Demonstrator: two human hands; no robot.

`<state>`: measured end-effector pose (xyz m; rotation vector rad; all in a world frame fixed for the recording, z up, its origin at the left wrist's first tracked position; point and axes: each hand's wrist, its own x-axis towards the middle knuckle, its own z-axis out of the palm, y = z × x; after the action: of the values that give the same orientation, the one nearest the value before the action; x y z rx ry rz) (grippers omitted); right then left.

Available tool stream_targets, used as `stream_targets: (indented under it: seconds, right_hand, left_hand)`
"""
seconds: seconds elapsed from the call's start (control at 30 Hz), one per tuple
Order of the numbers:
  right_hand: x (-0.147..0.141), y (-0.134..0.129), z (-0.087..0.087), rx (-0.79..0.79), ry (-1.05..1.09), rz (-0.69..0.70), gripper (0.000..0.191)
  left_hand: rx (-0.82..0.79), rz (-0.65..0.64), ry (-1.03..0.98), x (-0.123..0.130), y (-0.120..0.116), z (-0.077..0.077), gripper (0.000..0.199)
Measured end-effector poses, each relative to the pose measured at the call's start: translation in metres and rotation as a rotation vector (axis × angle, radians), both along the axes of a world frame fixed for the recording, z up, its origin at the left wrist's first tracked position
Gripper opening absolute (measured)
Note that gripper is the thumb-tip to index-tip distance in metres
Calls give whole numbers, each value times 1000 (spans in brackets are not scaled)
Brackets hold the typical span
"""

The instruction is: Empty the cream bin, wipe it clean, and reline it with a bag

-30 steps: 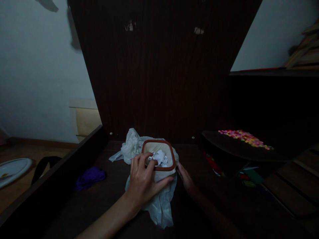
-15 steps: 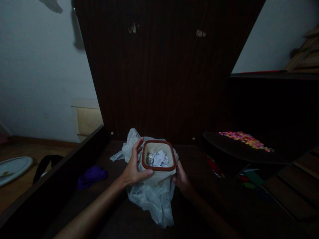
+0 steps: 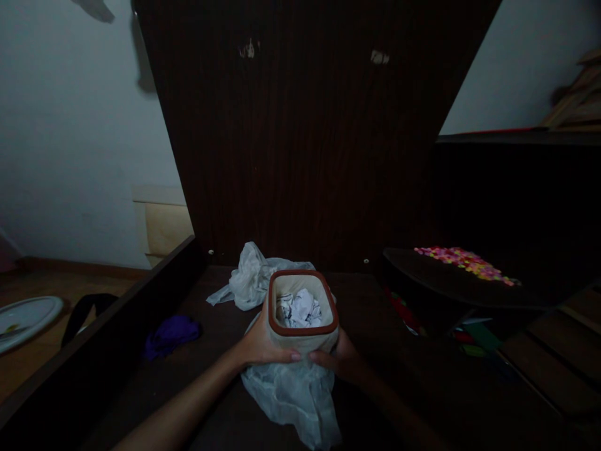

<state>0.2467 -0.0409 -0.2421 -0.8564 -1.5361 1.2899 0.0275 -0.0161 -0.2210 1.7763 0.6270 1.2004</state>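
Observation:
A small square bin (image 3: 303, 343) with a brown rim and pale sides is held between both hands. Crumpled white paper (image 3: 300, 309) lies inside it. My left hand (image 3: 263, 346) wraps round the bin's left side, thumb across the front. On the right side my right hand (image 3: 342, 358) grips it, its thumb near the left one; its other fingers are hidden behind the bin. A translucent plastic bag (image 3: 298, 398) spreads below and in front of the bin, and more crumpled plastic (image 3: 248, 275) shows behind it on the left.
Purple cloth (image 3: 171, 335) lies left on the dark surface, beside a raised side board (image 3: 103, 335). A tall dark panel (image 3: 300, 138) stands behind. To the right is a dark shelf (image 3: 422, 275) bearing many small colourful pieces (image 3: 467, 262). A white oval object (image 3: 28, 319) sits far left.
The bin has moved slightly down towards me. Both hands have slid lower round its sides, and their thumbs now come close together at the front. The plastic in front has shifted downward.

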Motion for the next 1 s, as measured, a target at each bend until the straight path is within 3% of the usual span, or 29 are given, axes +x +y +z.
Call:
stream_targets:
  seconds: [0.2, 0.37, 0.5, 0.6, 0.83, 1.0]
  right_hand:
    - [8, -4, -4, 60, -114, -103, 89]
    - [19, 2, -16, 71, -120, -135, 85]
    - [28, 11, -22, 116, -134, -157, 89]
    - [31, 17, -26, 155, -142, -213, 91]
    - [27, 23, -27, 229, -223, -372, 72]
    - [24, 23, -14, 318, -281, -344, 36]
  left_hand:
    - [-41, -53, -41, -4, -4, -7, 147]
    - [7, 37, 53, -14, -2, -16, 152]
    - [63, 107, 103, -22, -3, -11, 149]
    - [81, 127, 89, -25, -5, -3, 142]
    - [112, 204, 94, -27, -4, 1, 121]
    - [213, 395, 216, -28, -2, 4, 84]
